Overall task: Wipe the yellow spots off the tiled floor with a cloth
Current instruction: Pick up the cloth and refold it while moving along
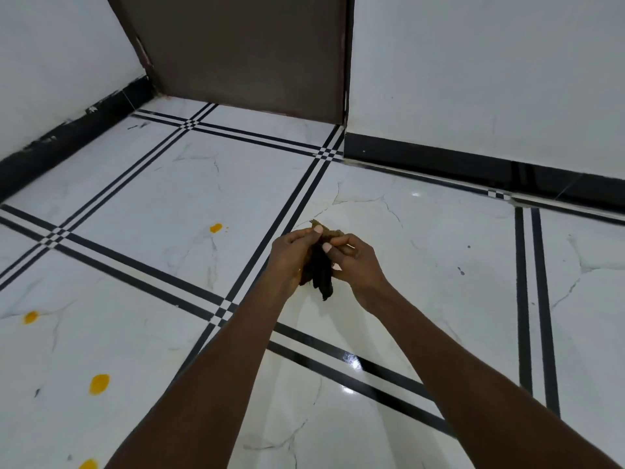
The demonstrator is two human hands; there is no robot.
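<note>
Both hands hold a dark, bunched cloth [321, 272] above the white tiled floor [422, 265], near the frame's middle. My left hand [292, 257] grips its left side, and my right hand [355, 262] pinches its upper right part; a brownish corner of the cloth pokes up past the fingers. Several yellow spots lie to the left: one [215, 227] on the far tile, one [31, 317] at the left edge, a bigger one [98, 384] nearer, and one [88, 464] cut off by the bottom edge.
The floor has white marble-look tiles with double black border lines [270, 228]. A brown door [247, 52] stands at the back between white walls [490, 69] with a black skirting [456, 160]. Small dark specks [461, 270] dot the right tile.
</note>
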